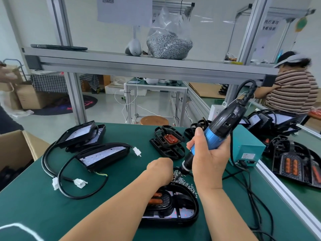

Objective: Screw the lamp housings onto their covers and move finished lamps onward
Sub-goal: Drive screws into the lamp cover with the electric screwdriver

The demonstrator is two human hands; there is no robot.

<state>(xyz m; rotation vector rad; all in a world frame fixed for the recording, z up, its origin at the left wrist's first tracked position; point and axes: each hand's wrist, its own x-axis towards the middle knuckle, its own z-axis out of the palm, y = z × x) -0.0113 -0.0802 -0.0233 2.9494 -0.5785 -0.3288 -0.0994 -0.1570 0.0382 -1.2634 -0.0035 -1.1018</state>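
Right hand (209,153) grips the blue-and-black electric screwdriver (224,122); left hand (159,169) curls over silver screws (182,180), hold hidden; black oval plastic lamp housing (175,204) lies below on the green table (43,214); probably light, rigid; steady its rim.

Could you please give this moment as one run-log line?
right hand: grips electric screwdriver, bit at loose screws | left hand: curled at screws, hold unclear | lamp: on mat, nearest

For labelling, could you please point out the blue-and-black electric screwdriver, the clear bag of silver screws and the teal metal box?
Blue-and-black electric screwdriver (215,136): head view, blue grip section.
Clear bag of silver screws (169,46): head view, screw-filled lower part.
Teal metal box (247,156): head view, labelled face.
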